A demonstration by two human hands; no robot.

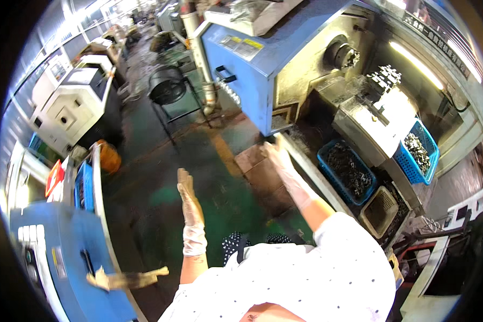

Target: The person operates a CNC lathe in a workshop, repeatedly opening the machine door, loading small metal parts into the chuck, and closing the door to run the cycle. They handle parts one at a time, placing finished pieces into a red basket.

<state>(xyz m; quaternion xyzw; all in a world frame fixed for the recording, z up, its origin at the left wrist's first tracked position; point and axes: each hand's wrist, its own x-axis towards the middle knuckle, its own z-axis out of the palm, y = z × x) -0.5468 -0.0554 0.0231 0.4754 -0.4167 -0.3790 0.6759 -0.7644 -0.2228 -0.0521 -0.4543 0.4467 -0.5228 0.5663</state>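
Note:
My left hand (190,197), in a thin pale glove, hangs over the dark green floor with its fingers stretched out and nothing in it. My right hand (277,153), gloved too, reaches forward to the lower corner of the blue sliding door (247,72) of a lathe. Its fingers look apart and seem to touch that corner; the contact is too small to make out fully. Beyond the door edge, the lathe's chuck (342,55) shows inside the enclosure. Several small metal parts (385,78) stand on the tooling beside it.
A blue basket (319,155) of dark metal pieces and a beige basket (364,214) sit below the lathe. Another blue basket (437,155) holds small parts. A black round stool (151,96) stands ahead. At left, a blue machine door (72,236) has a cloth-like strip at its handle.

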